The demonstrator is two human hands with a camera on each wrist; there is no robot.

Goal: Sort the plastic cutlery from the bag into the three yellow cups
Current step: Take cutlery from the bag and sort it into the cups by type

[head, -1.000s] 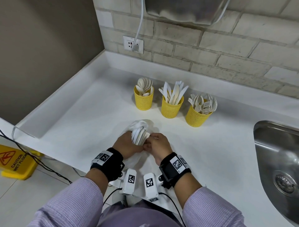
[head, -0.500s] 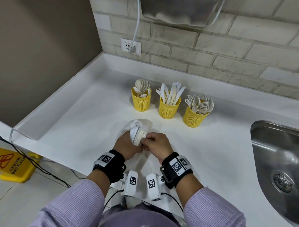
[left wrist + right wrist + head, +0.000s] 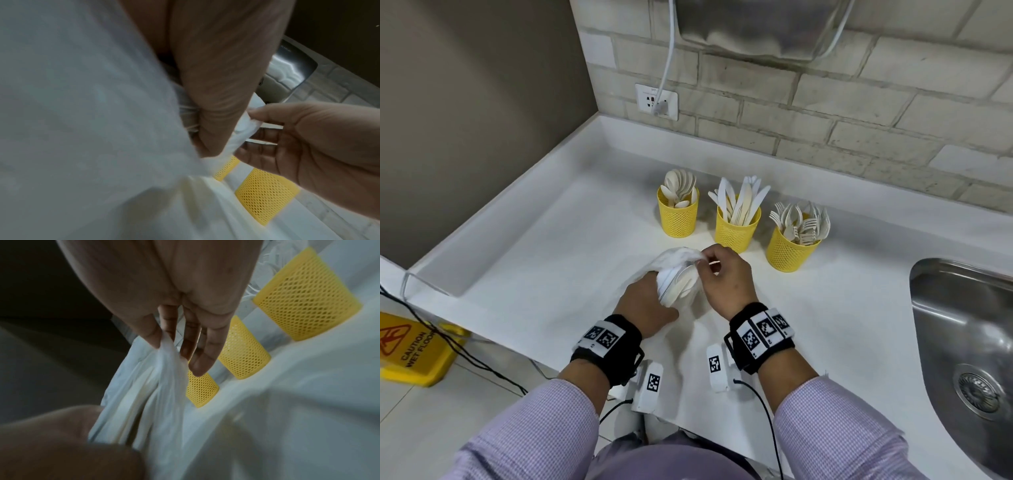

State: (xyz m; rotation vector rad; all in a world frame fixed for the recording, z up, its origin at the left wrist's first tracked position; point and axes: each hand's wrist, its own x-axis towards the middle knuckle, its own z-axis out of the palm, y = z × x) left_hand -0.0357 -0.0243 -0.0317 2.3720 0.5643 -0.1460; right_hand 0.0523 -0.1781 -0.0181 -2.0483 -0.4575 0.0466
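Note:
Three yellow mesh cups stand in a row on the white counter: the left cup [image 3: 677,218] holds spoons, the middle cup [image 3: 736,230] knives, the right cup [image 3: 790,253] forks. In front of them lies a thin white plastic bag [image 3: 677,258] with a bundle of cream cutlery [image 3: 681,284] inside. My left hand [image 3: 645,306] grips the bag around the bundle. My right hand [image 3: 717,270] pinches the bag's upper edge [image 3: 164,345] between thumb and forefinger, the other fingers straight. In the left wrist view the bag [image 3: 82,113] fills the left side.
A steel sink [image 3: 969,342] is sunk into the counter at the right. A brick wall with a socket [image 3: 656,102] and a cable runs behind the cups. The counter's raised edge [image 3: 493,219] closes the left side. A yellow wet-floor sign [image 3: 410,346] stands on the floor.
My right hand has moved up and forward from the bundle's near end to the bag's upper edge and pulls the plastic there. My left hand keeps its grip.

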